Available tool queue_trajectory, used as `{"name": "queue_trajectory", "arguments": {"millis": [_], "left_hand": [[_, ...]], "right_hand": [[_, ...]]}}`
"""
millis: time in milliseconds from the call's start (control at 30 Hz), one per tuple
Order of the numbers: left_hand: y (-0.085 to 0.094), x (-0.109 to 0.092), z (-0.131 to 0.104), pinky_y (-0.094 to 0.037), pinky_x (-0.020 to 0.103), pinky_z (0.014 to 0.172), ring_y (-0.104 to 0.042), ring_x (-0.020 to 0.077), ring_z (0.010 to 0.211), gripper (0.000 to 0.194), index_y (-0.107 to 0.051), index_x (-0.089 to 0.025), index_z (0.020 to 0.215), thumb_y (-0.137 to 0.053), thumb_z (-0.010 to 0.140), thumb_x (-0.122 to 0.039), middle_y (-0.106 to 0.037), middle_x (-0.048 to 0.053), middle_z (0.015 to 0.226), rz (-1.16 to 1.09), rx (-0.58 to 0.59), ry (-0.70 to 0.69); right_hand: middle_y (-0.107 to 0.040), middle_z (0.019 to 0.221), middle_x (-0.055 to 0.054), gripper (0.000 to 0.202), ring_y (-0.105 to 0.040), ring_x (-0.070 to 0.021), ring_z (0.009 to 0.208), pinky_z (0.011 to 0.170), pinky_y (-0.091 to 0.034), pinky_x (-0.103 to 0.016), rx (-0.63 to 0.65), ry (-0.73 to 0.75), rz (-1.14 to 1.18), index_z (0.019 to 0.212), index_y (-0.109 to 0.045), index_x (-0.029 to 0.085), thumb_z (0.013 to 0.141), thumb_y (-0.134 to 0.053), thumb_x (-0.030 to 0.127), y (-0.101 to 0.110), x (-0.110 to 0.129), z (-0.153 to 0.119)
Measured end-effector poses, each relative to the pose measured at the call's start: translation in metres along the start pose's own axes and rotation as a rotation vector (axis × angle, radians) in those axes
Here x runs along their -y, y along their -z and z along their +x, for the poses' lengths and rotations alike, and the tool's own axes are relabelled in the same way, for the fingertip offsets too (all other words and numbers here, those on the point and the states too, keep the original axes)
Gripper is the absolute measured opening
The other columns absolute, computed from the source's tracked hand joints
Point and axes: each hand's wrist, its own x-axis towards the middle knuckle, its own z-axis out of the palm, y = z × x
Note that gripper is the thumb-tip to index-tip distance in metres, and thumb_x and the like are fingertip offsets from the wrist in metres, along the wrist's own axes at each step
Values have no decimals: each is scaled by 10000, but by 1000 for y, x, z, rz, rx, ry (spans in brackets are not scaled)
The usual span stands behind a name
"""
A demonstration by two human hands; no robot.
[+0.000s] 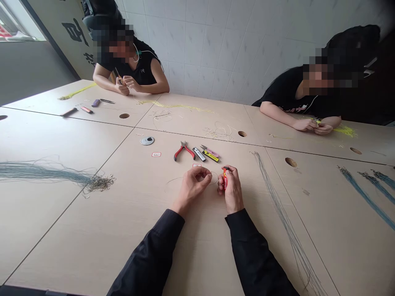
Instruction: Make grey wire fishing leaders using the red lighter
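My left hand [196,186] pinches a thin cord [175,179], whose loose part trails left over the table and loops on the right toward my other hand. Upright in my right hand [233,189] is a red lighter [225,179], gripped with the thumb near its top; no flame shows. Just beyond my hands lie red-handled pliers [184,151], spread apart, a white lighter [199,154] and a yellow lighter [210,156]. A pink-handled cutter [210,150] rests against the yellow one. To the right stretches a bundle of grey-blue cords [277,205] with small metal ends.
A thick bundle of blue-grey cords [55,172] with metal clasps lies left; several blue bundles [367,193] lie far right. A grey cable-hole cover [147,140] sits on the table. Across it, two people [132,65] [296,94] work with yellow cords.
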Motion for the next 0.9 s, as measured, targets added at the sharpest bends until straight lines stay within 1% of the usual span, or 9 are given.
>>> {"name": "queue_trajectory", "arguments": {"millis": [67, 133, 233, 300, 400, 467, 500, 667, 900], "left_hand": [[1, 0, 0, -428, 249, 621, -540, 123, 657, 147, -626, -157, 755, -634, 794, -299, -618, 19, 723, -30, -5, 6], [1, -1, 0, -430, 246, 627, -542, 123, 665, 158, -624, -156, 764, -644, 792, -310, -620, 21, 738, -61, -13, 16], [1, -3, -1, -429, 240, 630, -540, 118, 670, 165, -620, -154, 765, -656, 789, -313, -620, 24, 753, -95, -19, 27], [1, -4, -1, -430, 239, 634, -542, 116, 672, 167, -623, -154, 769, -654, 795, -316, -621, 23, 761, -111, -14, 34], [1, -6, -2, -440, 241, 653, -556, 119, 690, 170, -633, -153, 785, -652, 804, -321, -628, 25, 780, -130, 5, 40], [1, -7, -2, -443, 242, 656, -560, 120, 693, 172, -636, -151, 788, -658, 800, -321, -630, 24, 783, -140, 16, 43], [1, -7, -3, -441, 241, 648, -556, 118, 687, 175, -635, -150, 785, -660, 800, -323, -628, 23, 777, -145, 20, 46], [-1, -5, -3, -435, 234, 627, -552, 117, 682, 185, -625, -148, 787, -649, 808, -331, -630, 26, 771, -165, 42, 62], [-1, -4, -4, -438, 236, 644, -561, 121, 702, 201, -631, -151, 796, -638, 829, -349, -640, 31, 783, -147, 78, 27]], "right_hand": [[-469, 669, 58, 356, -373, -93, 467, 396, -308, -197, 19, 39, -82, 1120, -463, 247, 930, -393, 540, -1, 2, -1], [-441, 651, 55, 385, -359, -95, 473, 409, -286, -203, 40, 74, -137, 1123, -484, 237, 937, -387, 560, -1, 3, -2], [-358, 595, 52, 417, -342, -106, 505, 453, -289, -220, 72, 135, -209, 982, -559, 202, 943, -376, 574, 0, 2, -2], [-354, 570, 42, 478, -345, -111, 514, 485, -312, -234, 64, 155, -263, 833, -576, 188, 942, -353, 595, 0, 1, -2], [-452, 573, 3, 570, -408, -124, 538, 527, -355, -253, 5, 120, -309, 647, -526, 186, 926, -328, 643, 0, 0, -2], [-503, 576, -19, 603, -459, -139, 561, 551, -380, -261, -32, 80, -322, 578, -487, 193, 913, -325, 667, 0, -1, -2], [-505, 560, -21, 609, -470, -143, 559, 559, -386, -263, -44, 68, -335, 555, -471, 197, 909, -328, 671, 0, -1, -1], [-432, 466, 5, 598, -413, -133, 496, 556, -331, -275, -45, 87, -491, 491, -388, 209, 923, -342, 620, 1, -1, -1], [-401, 452, 14, 574, -382, -125, 499, 547, -295, -276, -31, 80, -579, 481, -381, 204, 916, -340, 576, 0, 1, 0]]}}
